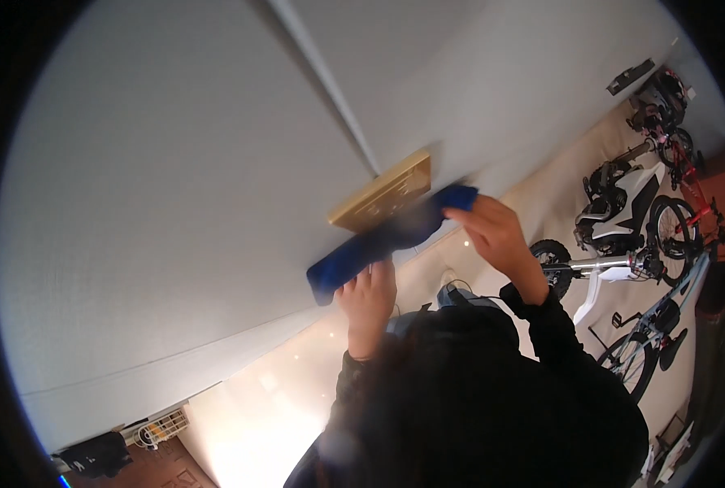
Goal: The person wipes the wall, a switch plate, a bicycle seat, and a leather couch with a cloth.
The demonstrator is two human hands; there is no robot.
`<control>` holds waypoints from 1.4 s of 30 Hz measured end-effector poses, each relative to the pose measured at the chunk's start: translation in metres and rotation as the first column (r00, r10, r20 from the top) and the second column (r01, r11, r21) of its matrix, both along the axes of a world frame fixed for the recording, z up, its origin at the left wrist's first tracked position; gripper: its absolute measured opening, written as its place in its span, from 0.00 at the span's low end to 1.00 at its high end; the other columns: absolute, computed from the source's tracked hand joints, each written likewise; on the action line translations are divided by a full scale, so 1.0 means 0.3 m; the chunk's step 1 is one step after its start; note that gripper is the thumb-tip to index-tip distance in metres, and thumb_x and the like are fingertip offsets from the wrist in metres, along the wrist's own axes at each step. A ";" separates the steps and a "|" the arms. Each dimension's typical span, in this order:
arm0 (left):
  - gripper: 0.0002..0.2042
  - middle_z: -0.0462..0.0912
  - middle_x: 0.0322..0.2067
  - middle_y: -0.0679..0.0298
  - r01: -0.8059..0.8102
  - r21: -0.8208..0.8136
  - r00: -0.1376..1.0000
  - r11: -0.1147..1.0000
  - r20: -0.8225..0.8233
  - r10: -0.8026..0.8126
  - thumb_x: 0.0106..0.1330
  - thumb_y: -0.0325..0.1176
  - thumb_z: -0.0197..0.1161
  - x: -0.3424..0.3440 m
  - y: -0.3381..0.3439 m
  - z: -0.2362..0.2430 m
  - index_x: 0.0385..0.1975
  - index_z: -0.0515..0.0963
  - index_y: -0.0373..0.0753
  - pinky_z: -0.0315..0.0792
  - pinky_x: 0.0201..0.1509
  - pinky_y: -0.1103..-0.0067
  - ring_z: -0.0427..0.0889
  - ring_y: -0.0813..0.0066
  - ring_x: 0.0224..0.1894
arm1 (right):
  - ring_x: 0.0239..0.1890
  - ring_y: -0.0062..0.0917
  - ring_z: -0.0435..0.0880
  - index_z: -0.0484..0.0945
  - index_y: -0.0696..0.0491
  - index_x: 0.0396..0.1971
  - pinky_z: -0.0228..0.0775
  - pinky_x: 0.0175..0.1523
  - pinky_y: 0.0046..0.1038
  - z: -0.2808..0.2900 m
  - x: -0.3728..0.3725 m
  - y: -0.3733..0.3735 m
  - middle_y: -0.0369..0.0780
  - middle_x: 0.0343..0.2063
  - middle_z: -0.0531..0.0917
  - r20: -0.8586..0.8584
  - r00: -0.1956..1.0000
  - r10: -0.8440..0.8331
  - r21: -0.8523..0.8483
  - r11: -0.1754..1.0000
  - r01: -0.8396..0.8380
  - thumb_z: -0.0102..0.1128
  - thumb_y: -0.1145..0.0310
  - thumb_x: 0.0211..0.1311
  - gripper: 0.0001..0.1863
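The cloth (393,236) is just below the box (387,197). The left hand (368,298), half closed, holds its edge; the right hand (495,233) pinches its end. Seems soft, light, best held at both ends.

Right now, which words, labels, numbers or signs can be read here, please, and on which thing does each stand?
No text is readable.
Beige box: pale marks, too blurred to read.
Blue cloth: no lettering visible.
Dark bundle, lower left: pale marks, too small.
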State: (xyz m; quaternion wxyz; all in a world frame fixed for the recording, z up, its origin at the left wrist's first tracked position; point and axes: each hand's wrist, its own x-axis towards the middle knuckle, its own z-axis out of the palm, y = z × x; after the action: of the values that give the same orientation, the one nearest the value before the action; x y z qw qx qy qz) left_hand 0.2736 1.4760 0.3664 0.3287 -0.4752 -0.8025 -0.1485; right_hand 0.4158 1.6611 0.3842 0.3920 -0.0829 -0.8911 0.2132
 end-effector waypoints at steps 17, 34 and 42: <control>0.05 0.80 0.36 0.67 -0.239 -0.098 0.960 0.966 -0.173 0.220 0.49 0.30 0.60 -0.370 -0.681 -0.064 0.26 0.79 0.47 0.67 0.47 0.67 0.76 0.62 0.43 | 0.25 0.30 0.68 0.80 0.52 0.41 0.62 0.30 0.28 0.204 -0.397 -0.538 0.39 0.22 0.68 0.012 0.971 0.237 -0.186 0.955 -0.231 0.57 0.82 0.47 0.19; 0.18 0.69 0.49 0.49 -0.358 -0.015 0.921 0.934 0.161 0.355 0.56 0.32 0.62 -0.474 -1.000 -0.032 0.48 0.72 0.37 0.62 0.56 0.51 0.66 0.39 0.53 | 0.30 0.32 0.68 0.75 0.47 0.52 0.62 0.37 0.31 0.304 -0.655 -0.887 0.39 0.30 0.70 0.010 0.869 0.495 -0.054 0.868 -0.494 0.58 0.82 0.46 0.28; 0.19 0.66 0.50 0.43 -0.440 0.074 0.829 0.895 0.417 0.373 0.57 0.29 0.62 -0.365 -0.867 -0.009 0.47 0.68 0.31 0.61 0.57 0.51 0.62 0.34 0.56 | 0.33 0.36 0.73 0.75 0.49 0.53 0.67 0.40 0.34 0.287 -0.647 -0.768 0.42 0.33 0.75 0.042 0.727 0.685 -0.064 0.728 -0.682 0.57 0.84 0.44 0.30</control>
State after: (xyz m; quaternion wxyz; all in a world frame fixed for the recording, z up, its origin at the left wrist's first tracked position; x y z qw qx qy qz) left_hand 0.1641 1.2159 0.3635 0.2239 -0.2244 -0.9193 -0.2333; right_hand 0.2216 1.4309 0.4702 0.2563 0.2356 -0.8659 0.3593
